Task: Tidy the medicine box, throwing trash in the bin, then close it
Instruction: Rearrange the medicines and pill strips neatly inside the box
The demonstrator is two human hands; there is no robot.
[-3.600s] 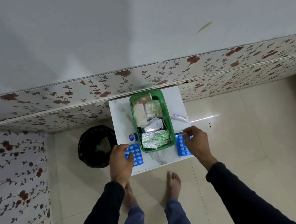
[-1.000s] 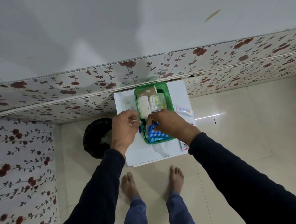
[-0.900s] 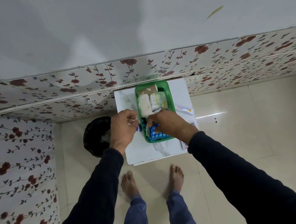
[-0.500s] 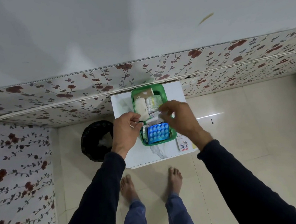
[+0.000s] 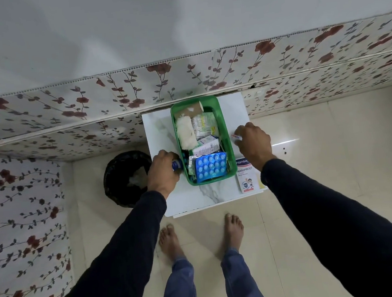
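The green medicine box stands open on a small white table. Inside lie a cardboard roll, white gauze, a foil packet, a small white carton and blue blister packs. My left hand is left of the box, closed around a small blue-capped jar. My right hand is right of the box, its fingers on a small white tube lying on the table.
A white Hansaplast plaster carton lies on the table's right front corner. A black bin with some crumpled trash stands on the floor left of the table. Flowered wall panels run behind and to the left. My bare feet are just below the table.
My right hand left the blue blister packs in the box and moved right onto the tube. My left hand dropped down to grip the blue-capped jar beside the box.
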